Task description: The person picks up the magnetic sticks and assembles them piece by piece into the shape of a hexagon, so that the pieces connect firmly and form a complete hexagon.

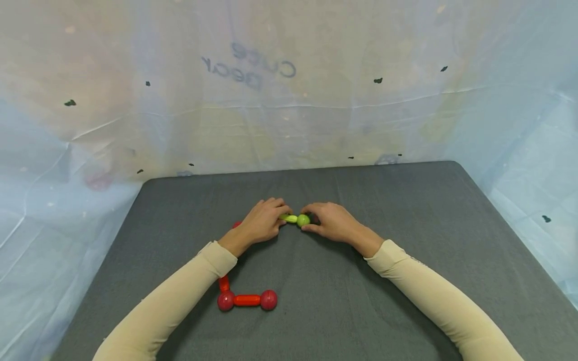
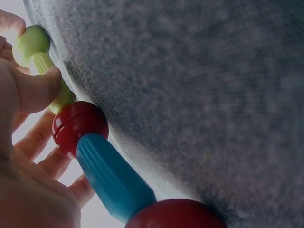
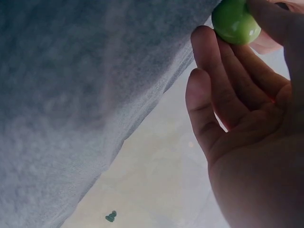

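Note:
My left hand [image 1: 261,221] pinches a yellow-green ribbed rod [image 1: 289,218] between thumb and fingers. A green ball [image 1: 303,220] sits at the rod's right end, and my right hand [image 1: 335,221] holds it with thumb and fingertips. The left wrist view shows the rod's other end at a red ball [image 2: 80,126], which joins a blue rod [image 2: 114,175] leading to another red ball [image 2: 175,216]. Much of this chain is hidden under the left hand and sleeve in the head view. In the right wrist view, the ring and little fingers extend beside the green ball.
Nearer the front, a red ball [image 1: 226,301] joins a red rod [image 1: 224,284], which runs up under the left sleeve, and an orange-red rod [image 1: 247,300] ending at another red ball [image 1: 268,300]. The grey cloth-covered table [image 1: 361,301] meets translucent sheeting [image 1: 316,125] behind.

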A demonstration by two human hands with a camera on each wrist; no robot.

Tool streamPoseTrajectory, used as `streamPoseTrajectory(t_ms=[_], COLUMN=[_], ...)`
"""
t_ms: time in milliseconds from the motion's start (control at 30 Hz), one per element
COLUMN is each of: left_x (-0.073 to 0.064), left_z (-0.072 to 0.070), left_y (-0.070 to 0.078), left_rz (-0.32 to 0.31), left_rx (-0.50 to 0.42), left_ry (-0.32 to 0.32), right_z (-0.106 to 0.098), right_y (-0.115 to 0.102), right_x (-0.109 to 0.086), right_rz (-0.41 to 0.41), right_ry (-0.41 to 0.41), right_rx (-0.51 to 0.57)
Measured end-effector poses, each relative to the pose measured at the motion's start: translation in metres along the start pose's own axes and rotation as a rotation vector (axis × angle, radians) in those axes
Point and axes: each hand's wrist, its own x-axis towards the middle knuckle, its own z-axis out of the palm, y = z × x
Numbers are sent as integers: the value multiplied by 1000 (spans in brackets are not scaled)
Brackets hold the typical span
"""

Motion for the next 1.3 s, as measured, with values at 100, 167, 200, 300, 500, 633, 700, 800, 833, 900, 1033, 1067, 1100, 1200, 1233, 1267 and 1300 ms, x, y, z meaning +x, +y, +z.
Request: streamPoseTrajectory(t_ms=[100, 167, 200, 300, 500, 633, 700, 800, 833, 900, 1033, 1067, 1100, 1200, 1233, 1267, 1300], left_x=[0, 0, 0, 0, 0, 0, 0, 0, 0, -1, -1, -1, -1, -1, -1, -1, -1], left_z=[0, 1, 1, 2, 3, 3, 3, 2, 1, 0, 0, 0, 0, 2, 2, 3, 3], left_y=[-1, -1, -2, -2, -4, -3, -3, -3, -3, -3, -4, -4, -4, -4, -4, -4, -4], left_rz=[-3, -7, -10, -17, -5, 3, 4, -2, -5, -10, -19, -21, -24, -29, -30, -32, -34], left_rx=[-3, -10, -12, -18, -30, -27, -20, -12, -10, -6, 3, 7, 7, 5, 3, 2, 0], left_ry=[9, 9, 7, 3, 17, 24, 26, 19, 16, 10, 7, 8, 7, 7, 6, 4, 3], right_z=[-2, -4, -6, -13, -29, -39, -43, -47, -49, -50, -51, -51, -51, -50, -50, -49, -49], right_y=[0, 1, 3, 9, 30, 46, 52, 59, 61, 63, 65, 65, 65, 66, 66, 67, 67], right_x=[1, 0, -1, -7, -35, -58, -70, -88, -93, -103, -117, -120, -122, -128, -129, -131, -132], right_rz=[0, -5, -6, 4, 65, 64, 59, 54, 53, 53, 62, 65, 68, 74, 75, 76, 76], right_ry=[-10, -19, -21, -17, 18, 46, 58, 61, 60, 65, 69, 66, 60, 48, 48, 49, 51], right_rx=[9, 7, 5, -1, -24, -49, -65, -100, -111, -122, -118, -114, -112, -107, -105, -103, -102])
